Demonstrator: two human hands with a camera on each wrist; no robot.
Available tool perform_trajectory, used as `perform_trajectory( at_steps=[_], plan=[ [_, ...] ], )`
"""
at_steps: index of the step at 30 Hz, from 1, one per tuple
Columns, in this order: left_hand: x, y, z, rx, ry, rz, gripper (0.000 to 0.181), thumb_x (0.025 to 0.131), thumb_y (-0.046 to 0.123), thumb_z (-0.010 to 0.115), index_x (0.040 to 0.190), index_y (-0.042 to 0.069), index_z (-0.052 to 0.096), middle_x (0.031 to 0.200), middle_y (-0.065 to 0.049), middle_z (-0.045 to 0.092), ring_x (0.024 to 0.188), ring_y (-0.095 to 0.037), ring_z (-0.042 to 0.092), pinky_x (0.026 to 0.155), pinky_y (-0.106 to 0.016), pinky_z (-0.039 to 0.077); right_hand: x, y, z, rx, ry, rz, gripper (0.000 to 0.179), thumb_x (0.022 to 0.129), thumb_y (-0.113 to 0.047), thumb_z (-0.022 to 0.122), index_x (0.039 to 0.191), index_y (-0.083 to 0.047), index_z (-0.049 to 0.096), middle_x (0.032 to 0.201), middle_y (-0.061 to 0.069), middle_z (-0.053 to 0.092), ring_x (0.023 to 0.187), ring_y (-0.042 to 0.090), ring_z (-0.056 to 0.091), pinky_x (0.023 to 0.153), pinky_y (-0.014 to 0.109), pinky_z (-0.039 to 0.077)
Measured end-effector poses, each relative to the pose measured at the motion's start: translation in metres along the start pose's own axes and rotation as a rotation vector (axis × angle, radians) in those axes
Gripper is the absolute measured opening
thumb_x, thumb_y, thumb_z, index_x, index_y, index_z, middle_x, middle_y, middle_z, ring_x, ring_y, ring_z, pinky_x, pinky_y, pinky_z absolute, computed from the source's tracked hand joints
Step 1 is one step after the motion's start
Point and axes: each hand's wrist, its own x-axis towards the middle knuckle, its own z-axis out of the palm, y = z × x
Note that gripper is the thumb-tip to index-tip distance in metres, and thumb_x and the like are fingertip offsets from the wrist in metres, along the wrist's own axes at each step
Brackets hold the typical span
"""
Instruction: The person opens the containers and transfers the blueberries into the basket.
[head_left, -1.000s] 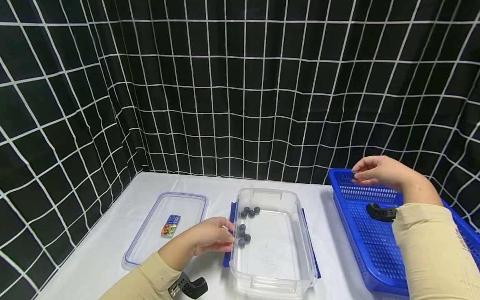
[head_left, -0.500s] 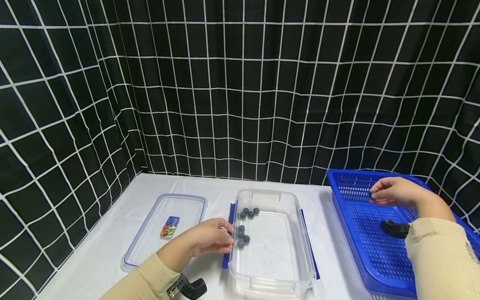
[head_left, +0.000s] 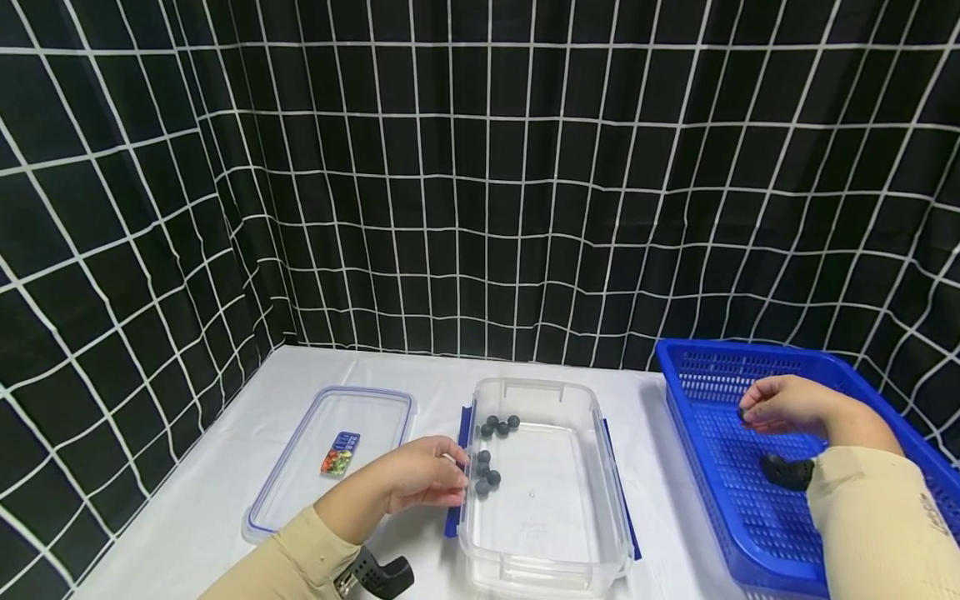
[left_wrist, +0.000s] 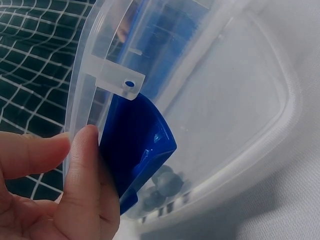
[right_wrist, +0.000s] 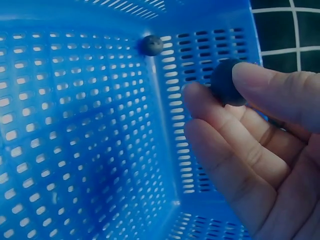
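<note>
My right hand [head_left: 791, 407] is over the blue basket [head_left: 678, 433], pinching a small dark ball [right_wrist: 227, 82] between thumb and fingertips. Another dark ball [right_wrist: 152, 45] lies in a corner of the basket in the right wrist view. My left hand [head_left: 427, 473] pinches the left rim of a clear plastic container [head_left: 555, 500], beside its blue side latch [left_wrist: 135, 135]. Inside the container, several dark balls [head_left: 493, 477] gather along the left wall in two clusters. Those in the left wrist view show only blurred through the plastic.
A clear lid [head_left: 296, 454] with a blue edge and a picture label [head_left: 341, 453] lies flat to the left of the container. White cloth [head_left: 645, 467] covers the table. Black curtains with a white grid [head_left: 525, 183] stand behind and at the sides.
My right hand has moved right and down, from above the basket's far left corner to lower over its inside, still pinching the ball. The left hand stays on the rim.
</note>
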Motion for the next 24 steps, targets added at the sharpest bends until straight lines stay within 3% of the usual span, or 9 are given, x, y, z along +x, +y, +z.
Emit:
perform_trajectory(
  at_steps=[24],
  plan=[
    [0.0004, 0.0002, 0.0003, -0.004, -0.025, -0.003, 0.028, 0.079, -0.008, 0.056, 0.105, -0.003, 0.046, 0.077, -0.009, 0.053, 0.064, -0.015, 0.06, 0.067, -0.025, 0.059, -0.0042, 0.0084, -0.0003, -0.005, 0.083, 0.029, 0.018, 0.087, 0.003, 0.053, 0.103, 0.012, 0.052, 0.09, 0.009, 0.062, 0.084, 0.022, 0.063, 0.077, 0.036, 0.057]
  ],
)
